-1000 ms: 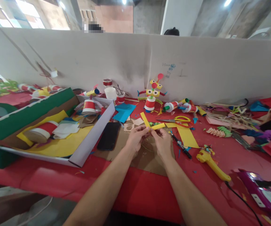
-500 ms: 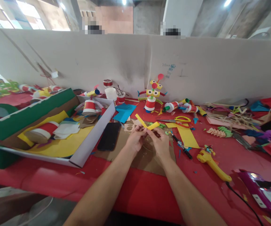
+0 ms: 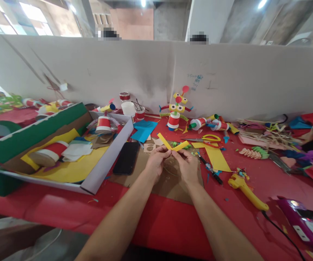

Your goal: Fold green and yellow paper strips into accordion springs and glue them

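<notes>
Two yellow paper strips [image 3: 180,146] meet in a V above the brown cardboard sheet [image 3: 170,186]. Where they join, my left hand [image 3: 158,159] pinches from the left and my right hand [image 3: 185,163] from the right, fingertips almost touching. Whether the V is two pieces or one folded strip I cannot tell. Behind the fingers lies a green pleated paper spring [image 3: 187,145], partly hidden. Beside my right hand are a black pen-like tool [image 3: 213,174], yellow-handled scissors [image 3: 211,137] and a cut yellow paper sheet [image 3: 218,159].
A shallow box [image 3: 94,183] with paper and a cup stands left, near a black phone [image 3: 125,158]. Paper-cup figures [image 3: 174,119] line the back by the grey partition [image 3: 134,69]. A yellow glue gun [image 3: 249,192] with its cord and a purple device [image 3: 305,221] lie right.
The right arm of the yellow V has tilted upward and shows more of its length. Both hands stay pinched at the join, the right one shifted slightly to the right.
</notes>
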`<state>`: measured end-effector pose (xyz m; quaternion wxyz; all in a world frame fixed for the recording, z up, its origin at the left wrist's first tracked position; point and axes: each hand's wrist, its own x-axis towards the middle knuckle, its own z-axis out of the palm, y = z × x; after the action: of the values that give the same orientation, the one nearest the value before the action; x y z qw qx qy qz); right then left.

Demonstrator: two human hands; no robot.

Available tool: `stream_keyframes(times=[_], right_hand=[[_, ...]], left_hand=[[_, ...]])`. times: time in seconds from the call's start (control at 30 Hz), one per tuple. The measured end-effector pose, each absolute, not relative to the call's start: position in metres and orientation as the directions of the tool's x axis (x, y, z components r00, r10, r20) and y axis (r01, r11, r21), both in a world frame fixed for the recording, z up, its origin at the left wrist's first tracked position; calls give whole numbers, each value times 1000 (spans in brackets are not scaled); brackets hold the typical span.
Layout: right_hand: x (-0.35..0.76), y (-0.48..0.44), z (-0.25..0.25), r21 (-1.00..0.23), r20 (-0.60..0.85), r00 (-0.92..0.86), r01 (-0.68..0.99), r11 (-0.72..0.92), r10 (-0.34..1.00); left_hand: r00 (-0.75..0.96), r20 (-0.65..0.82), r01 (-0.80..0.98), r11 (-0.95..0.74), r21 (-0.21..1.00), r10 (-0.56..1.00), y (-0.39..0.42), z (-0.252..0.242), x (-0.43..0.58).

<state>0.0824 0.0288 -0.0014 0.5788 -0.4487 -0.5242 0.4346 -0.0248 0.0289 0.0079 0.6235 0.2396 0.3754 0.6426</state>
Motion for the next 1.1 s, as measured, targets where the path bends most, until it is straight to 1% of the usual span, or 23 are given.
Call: stream_keyframes(times=[0.17, 0.27, 0.33, 0.53, 0.63, 0.73, 0.8, 0.97, 1.1], right_hand=[[82, 29, -3, -978, 194, 92, -52, 200, 977], [82, 30, -4, -978, 184, 110, -83, 194, 977], [82, 31, -3, -976, 198, 109, -75, 207, 974], [86, 32, 2, -947, 313, 137, 126, 297, 940], [87, 31, 4, -942, 320, 153, 157, 297, 935], [86, 30, 5, -934, 338, 144, 177, 312, 930], [85, 29, 5, -930, 347, 115, 167, 326, 931], [84, 29, 2, -950, 310, 1, 34, 310, 951], [86, 31, 2, -928, 366, -56, 49, 369, 929]], left_hand=[[-46, -157, -592, 99, 800, 987, 27, 10, -25], [-4, -210, -606, 164, 778, 978, 26, 12, -24], [16, -245, -612, 204, 764, 969, 26, 14, -24], [71, -282, -649, 259, 715, 957, 26, 15, -25], [102, -295, -680, 283, 677, 950, 27, 13, -27], [90, -304, -681, 282, 676, 948, 29, 11, -29], [79, -321, -670, 289, 684, 944, 30, 11, -29], [123, -361, -674, 344, 654, 925, 28, 13, -30], [185, -335, -685, 366, 630, 924, 26, 17, -31]])
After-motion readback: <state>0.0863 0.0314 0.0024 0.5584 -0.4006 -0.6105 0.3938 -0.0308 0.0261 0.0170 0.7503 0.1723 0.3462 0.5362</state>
